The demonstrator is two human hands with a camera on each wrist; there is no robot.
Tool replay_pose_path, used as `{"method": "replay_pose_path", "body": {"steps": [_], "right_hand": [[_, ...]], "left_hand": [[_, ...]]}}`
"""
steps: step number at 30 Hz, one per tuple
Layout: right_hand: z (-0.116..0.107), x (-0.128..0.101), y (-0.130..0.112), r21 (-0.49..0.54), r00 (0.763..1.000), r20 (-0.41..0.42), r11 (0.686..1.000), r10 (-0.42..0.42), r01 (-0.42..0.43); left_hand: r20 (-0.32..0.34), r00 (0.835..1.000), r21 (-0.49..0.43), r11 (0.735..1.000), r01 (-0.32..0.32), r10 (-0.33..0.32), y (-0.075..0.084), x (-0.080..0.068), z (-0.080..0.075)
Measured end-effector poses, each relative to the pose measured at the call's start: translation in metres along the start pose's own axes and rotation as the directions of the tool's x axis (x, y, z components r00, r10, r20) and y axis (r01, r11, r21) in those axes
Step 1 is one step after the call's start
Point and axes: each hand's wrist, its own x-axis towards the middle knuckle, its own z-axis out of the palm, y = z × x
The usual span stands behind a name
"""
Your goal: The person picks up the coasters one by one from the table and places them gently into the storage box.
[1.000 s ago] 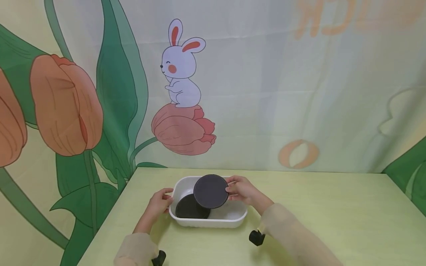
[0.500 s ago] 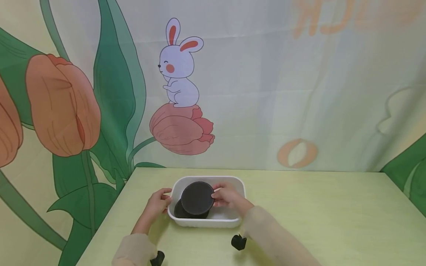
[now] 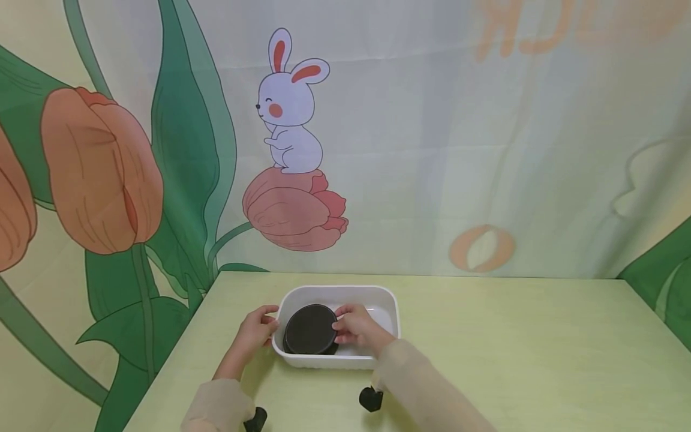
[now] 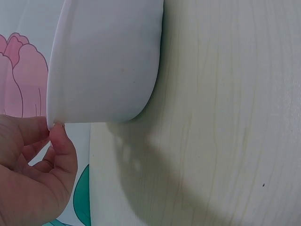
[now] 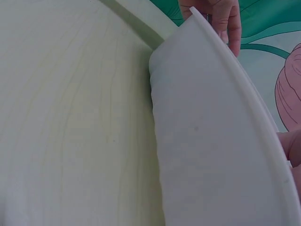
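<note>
A white rectangular basin (image 3: pixel 372 362) with rounded corners stands on the table. My left hand (image 3: pixel 258 327) is at its left end; in the left wrist view, thumb and fingers pinch the rim of the basin wall (image 4: pixel 103 61). Inside, at the left, is a flat round black disc (image 3: pixel 310 330) with a thin raised rim. My right hand (image 3: pixel 358 327) reaches into the basin and pinches that disc by its right edge. Beneath it a second black disc (image 3: pixel 334 348) shows only as a sliver. The basin side mostly hides the right hand in the right wrist view.
The pale yellow-green table (image 3: pixel 513 348) extends to both sides and in front of the basin. Behind its back edge hangs a printed curtain (image 3: pixel 399 150) with tulips and a rabbit. A black wrist-worn piece (image 3: pixel 370 399) sits under the right sleeve.
My right hand has moved left and lowered the held black disc into the basin, over the other disc, now nearly covered. My left hand has stayed on the rim.
</note>
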Motion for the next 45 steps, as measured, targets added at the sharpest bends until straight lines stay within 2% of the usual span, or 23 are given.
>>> {"method": "replay_pose_path", "body": {"steps": [9,21,30,39,45], "right_hand": [[0.002,0.002,0.004,-0.007,1.000,-0.021,1.000,0.019,-0.019],[0.004,-0.001,0.005,-0.101,0.997,-0.070,0.994,0.028,-0.035],[0.004,-0.002,0.005,-0.140,0.995,-0.098,0.990,0.016,-0.030],[-0.004,-0.008,0.000,-0.113,0.999,-0.050,0.993,0.009,-0.015],[-0.014,-0.018,-0.012,-0.161,0.999,-0.032,0.987,-0.004,-0.001]], "left_hand": [[-0.004,1.000,-0.002,1.000,-0.001,0.001,0.000,0.002,0.000],[-0.002,1.000,0.022,1.000,0.016,-0.016,0.002,0.002,-0.001],[-0.002,1.000,0.006,1.000,0.022,-0.022,0.000,0.003,0.001],[-0.002,1.000,0.009,1.000,0.013,-0.013,0.000,0.001,0.001],[0.001,1.000,0.020,1.000,0.010,-0.010,0.000,0.001,0.000]]}}
